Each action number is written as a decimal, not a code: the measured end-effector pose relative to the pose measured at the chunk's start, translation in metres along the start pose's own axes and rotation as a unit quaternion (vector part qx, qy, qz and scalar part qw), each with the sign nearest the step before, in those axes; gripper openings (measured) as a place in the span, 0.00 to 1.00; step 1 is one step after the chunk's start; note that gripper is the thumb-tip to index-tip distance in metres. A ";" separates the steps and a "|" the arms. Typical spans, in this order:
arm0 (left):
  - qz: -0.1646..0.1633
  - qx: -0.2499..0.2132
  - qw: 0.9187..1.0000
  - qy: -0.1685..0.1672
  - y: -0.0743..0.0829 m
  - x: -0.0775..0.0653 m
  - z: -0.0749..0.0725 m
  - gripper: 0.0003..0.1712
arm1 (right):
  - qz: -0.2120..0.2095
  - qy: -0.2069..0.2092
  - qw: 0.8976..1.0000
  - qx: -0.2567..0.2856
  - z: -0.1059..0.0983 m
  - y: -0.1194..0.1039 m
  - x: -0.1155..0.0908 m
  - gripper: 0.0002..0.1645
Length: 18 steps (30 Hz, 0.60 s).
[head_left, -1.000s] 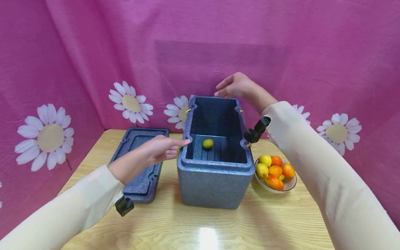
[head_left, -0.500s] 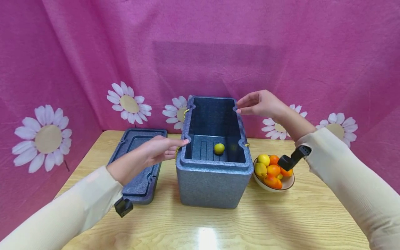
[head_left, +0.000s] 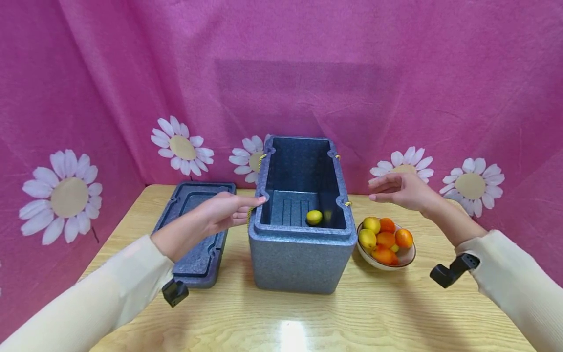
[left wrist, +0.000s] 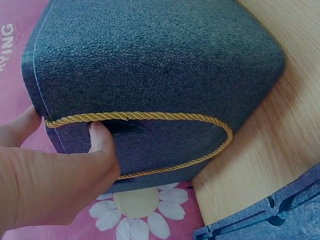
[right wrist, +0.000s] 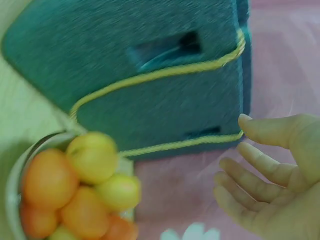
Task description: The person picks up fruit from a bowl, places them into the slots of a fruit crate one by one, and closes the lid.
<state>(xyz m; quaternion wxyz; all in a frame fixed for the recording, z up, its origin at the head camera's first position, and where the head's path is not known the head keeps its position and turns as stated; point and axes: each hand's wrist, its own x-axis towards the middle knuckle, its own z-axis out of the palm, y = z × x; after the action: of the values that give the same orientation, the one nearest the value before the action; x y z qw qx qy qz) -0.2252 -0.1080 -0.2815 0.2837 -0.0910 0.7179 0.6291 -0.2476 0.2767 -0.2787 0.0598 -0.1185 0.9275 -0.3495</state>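
The fingers (left wrist: pixel 102 141) of the left hand (head_left: pixel 220 210) pinch the wall of a grey box (head_left: pixel 296 266), thumb on its rim; those of the right hand (head_left: pixel 405 191) curve loosely in the air and hold nothing, near a fruit bowl (head_left: pixel 408 253). Only the head view looks down into the box, where a single lemon (head_left: pixel 314 217) lies on the bottom, close to the right-hand wall. The left wrist view gives what the head view mostly hides: a yellow rope (left wrist: pixel 175 116) looped along the outer wall, a fingertip right beside it at a dark slot (left wrist: pixel 127 127). The right wrist view, somewhat blurred, shows a second rope (right wrist: pixel 160 73) on the opposite side. The box stands uncovered on the worktop (head_left: pixel 237 322), with its grey lid (head_left: pixel 191 259) lying flat to the left. Over on the right, the bowl is heaped with yellow and orange fruit (head_left: pixel 386 239).
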 end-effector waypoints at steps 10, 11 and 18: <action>-0.005 0.011 1.000 -0.001 0.001 -0.001 0.000 0.53 | 0.068 -0.020 0.997 -0.022 0.002 0.058 -0.028 0.29; -0.006 0.010 1.000 0.000 0.001 0.000 0.000 0.53 | 0.074 -0.021 0.997 -0.024 0.002 0.063 -0.030 0.29; -0.009 0.004 1.000 0.001 0.001 0.001 0.001 0.52 | 0.088 -0.033 0.995 -0.031 0.008 0.086 -0.042 0.31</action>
<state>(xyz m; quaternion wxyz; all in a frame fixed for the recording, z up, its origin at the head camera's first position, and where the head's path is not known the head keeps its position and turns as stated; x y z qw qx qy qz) -0.2262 -0.1069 -0.2815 0.2887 -0.0968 0.7198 0.6238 -0.2211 0.3451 -0.3404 0.1172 -0.0500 0.9421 -0.3101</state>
